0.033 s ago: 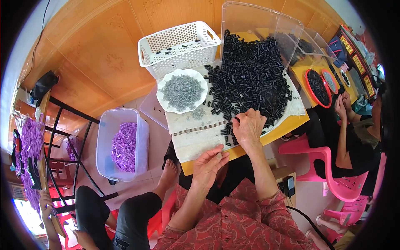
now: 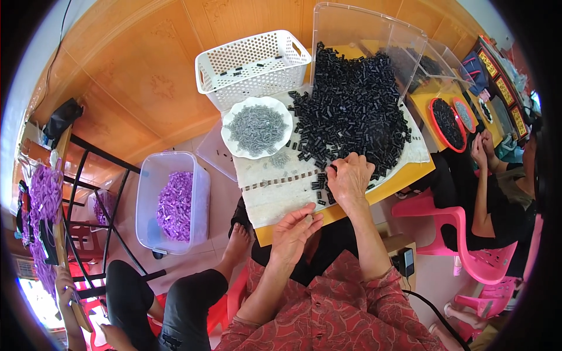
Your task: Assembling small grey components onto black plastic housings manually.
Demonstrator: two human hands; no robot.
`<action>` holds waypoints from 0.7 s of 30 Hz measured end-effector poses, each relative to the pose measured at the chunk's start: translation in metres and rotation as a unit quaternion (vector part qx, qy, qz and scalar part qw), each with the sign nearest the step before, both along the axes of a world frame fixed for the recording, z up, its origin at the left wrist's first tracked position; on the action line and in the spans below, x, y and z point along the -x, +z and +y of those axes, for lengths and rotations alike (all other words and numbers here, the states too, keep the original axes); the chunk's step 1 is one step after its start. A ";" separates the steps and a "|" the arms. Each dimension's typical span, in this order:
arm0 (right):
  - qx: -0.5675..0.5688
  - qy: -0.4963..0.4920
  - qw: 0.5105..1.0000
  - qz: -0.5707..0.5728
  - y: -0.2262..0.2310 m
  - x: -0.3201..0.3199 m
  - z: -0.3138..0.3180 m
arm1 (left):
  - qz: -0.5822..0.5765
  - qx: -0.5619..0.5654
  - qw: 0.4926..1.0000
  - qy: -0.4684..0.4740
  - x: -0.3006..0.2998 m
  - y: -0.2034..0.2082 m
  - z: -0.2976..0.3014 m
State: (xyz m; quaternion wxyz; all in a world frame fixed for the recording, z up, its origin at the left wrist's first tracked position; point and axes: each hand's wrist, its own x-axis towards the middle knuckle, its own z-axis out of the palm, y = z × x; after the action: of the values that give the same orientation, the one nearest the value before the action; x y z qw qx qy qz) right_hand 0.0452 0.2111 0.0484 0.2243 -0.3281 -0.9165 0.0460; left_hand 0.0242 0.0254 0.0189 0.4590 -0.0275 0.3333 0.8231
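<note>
My right hand [image 2: 352,182] is at the near edge of a heap of small black plastic pieces [image 2: 357,99], thumb and fingers closed on one black piece [image 2: 332,168]. Lower and to the left, my left hand [image 2: 294,234] hovers at the table's near edge, palm turned up. Its thumb and fingertips are drawn together; anything between them is too small to make out. A row of small dark and pale parts [image 2: 280,181] lies on the white cloth [image 2: 263,205]. Beyond it, a scalloped white plate [image 2: 229,146] holds many small clear-grey pieces [image 2: 256,128].
Behind the plate stands a white perforated basket [image 2: 252,88]; a clear bin [image 2: 369,23] tips over the heap. Left on the floor, a clear tub [image 2: 146,205] holds purple pieces [image 2: 175,205]. Co-workers sit on both sides, one by a pink chair [image 2: 456,234] near red trays [image 2: 448,124].
</note>
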 end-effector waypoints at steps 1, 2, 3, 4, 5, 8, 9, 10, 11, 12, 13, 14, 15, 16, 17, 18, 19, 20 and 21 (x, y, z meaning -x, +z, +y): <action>0.002 -0.007 1.000 -0.008 -0.001 0.000 0.001 | 0.001 -0.002 1.000 -0.003 -0.001 0.000 0.000; 0.007 -0.006 1.000 -0.011 -0.002 0.000 0.001 | 0.001 -0.002 1.000 -0.001 -0.001 0.001 0.000; 0.007 -0.004 1.000 -0.011 -0.001 -0.001 0.000 | 0.004 0.000 1.000 -0.007 0.000 0.002 -0.001; 0.012 0.012 1.000 0.018 0.002 -0.001 -0.002 | 0.006 0.002 1.000 -0.013 0.000 0.002 -0.001; 0.018 0.026 0.998 0.047 0.003 -0.003 -0.003 | 0.005 0.001 1.000 -0.012 0.000 0.002 -0.002; 0.095 0.091 0.971 0.199 0.002 -0.012 -0.003 | 0.003 -0.032 0.999 -0.007 -0.001 0.002 -0.003; 0.094 0.090 0.972 0.197 0.003 -0.015 -0.007 | 0.009 -0.040 0.999 -0.009 0.001 0.004 -0.003; 0.314 0.088 0.906 0.271 0.006 -0.020 -0.013 | 0.014 -0.049 0.999 -0.011 0.002 0.006 -0.004; 0.515 0.080 0.786 0.331 0.012 -0.023 -0.018 | 0.011 -0.049 0.999 -0.011 0.003 0.007 -0.004; 0.569 0.085 0.752 0.322 0.023 -0.026 -0.022 | 0.023 -0.052 0.998 -0.004 0.004 0.008 -0.004; 0.569 0.084 0.753 0.321 0.024 -0.029 -0.024 | 0.036 -0.056 0.998 0.003 0.005 0.008 -0.005; 0.587 0.096 0.736 0.323 0.024 -0.032 -0.025 | 0.035 -0.056 0.998 0.003 0.006 0.008 -0.005; 0.604 0.108 0.720 0.325 0.024 -0.036 -0.027 | 0.027 -0.064 0.998 0.008 0.006 0.008 -0.004; 0.603 0.110 0.717 0.332 0.025 -0.038 -0.030 | 0.019 -0.073 0.997 0.013 0.007 0.008 -0.004; 0.603 0.110 0.717 0.332 0.024 -0.039 -0.032 | 0.019 -0.073 0.997 0.013 0.007 0.008 -0.004; 0.616 0.118 0.701 0.339 0.022 -0.041 -0.034 | 0.009 -0.084 0.996 0.015 0.008 0.006 -0.004; 0.628 0.127 0.685 0.346 0.020 -0.043 -0.035 | 0.000 -0.094 0.995 0.017 0.008 0.005 -0.003; 0.629 0.127 0.686 0.344 0.019 -0.044 -0.037 | -0.001 -0.094 0.995 0.017 0.008 0.005 -0.003; 0.640 0.132 0.672 0.348 0.019 -0.045 -0.040 | -0.005 -0.101 0.995 0.020 0.008 0.007 -0.004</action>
State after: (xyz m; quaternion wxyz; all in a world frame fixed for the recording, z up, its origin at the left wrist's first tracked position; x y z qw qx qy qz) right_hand 0.0902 0.1714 0.0673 0.2533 -0.2269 -0.5516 0.7617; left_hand 0.0159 0.0214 0.0256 0.4448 0.0080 0.2453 0.8613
